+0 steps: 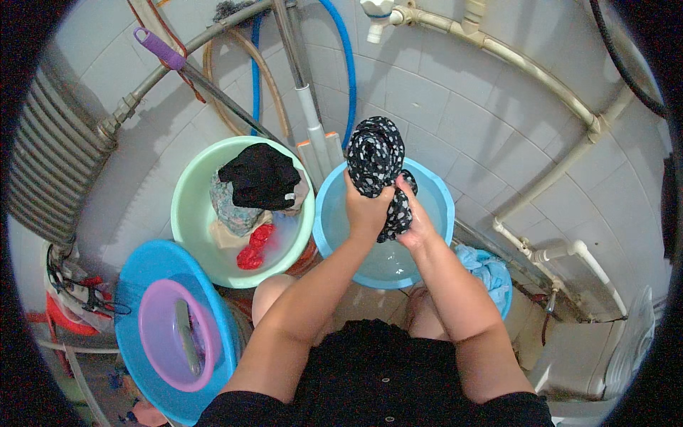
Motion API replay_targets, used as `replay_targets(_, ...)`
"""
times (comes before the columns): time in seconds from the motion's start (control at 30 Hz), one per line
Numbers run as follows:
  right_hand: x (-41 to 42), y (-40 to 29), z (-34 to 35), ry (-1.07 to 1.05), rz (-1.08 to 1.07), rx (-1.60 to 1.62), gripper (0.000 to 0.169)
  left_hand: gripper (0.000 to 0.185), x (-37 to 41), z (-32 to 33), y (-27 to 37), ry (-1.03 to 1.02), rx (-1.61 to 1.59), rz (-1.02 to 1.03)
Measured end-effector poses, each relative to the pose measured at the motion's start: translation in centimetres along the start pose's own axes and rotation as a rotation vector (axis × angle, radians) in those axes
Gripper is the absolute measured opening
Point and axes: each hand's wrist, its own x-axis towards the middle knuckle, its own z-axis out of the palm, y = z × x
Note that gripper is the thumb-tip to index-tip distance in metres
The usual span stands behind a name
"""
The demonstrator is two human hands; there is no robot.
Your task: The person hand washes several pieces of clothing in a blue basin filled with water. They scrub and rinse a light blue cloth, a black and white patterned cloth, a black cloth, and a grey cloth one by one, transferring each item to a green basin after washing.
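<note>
Bunched between both hands is a black cloth with white speckles (376,152), raised above a light blue basin (451,205) that holds water. My left hand (368,208) grips the cloth's upper bundle from below. My right hand (415,216) is closed around its lower part, against the palm. To the left stands a pale green basin (181,213) with wet laundry: a black garment (261,176) on top, a grey-green patterned cloth (235,211), a beige cloth (227,235) and a red cloth (256,248) lying in cloudy water.
At the lower left, a pink basin (147,341) rests in a larger blue basin (130,277). Light blue cloth (483,269) fills another container at right. A tap (376,26), wall pipes (539,72), a blue hose (347,53) and a purple-handled pole (160,49) are by the tiled wall.
</note>
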Motion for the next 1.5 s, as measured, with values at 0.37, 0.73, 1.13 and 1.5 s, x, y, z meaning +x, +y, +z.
replay_targets(0.37,0.1,-0.4,-0.5,0.201,-0.100,-0.077,0.026,0.065,-0.7,0.7,-0.4,0.021,-0.082,-0.102)
replay_targets(0.73,-0.8,-3.4,-0.4,0.130,-0.220,-0.447,0.058,0.067,0.2,0.4,-0.7,-0.134,0.041,-0.070)
replay_targets(1.13,-5.6,-9.9,-0.4,0.255,-0.230,-0.402,0.041,0.085,-0.1,0.7,1.4,-0.877,-0.209,-0.332)
replay_targets(1.5,-21.1,-14.9,-11.3,0.590,-0.361,-0.500,0.034,0.065,-0.3,-0.1,-0.5,-0.918,-0.213,-0.393)
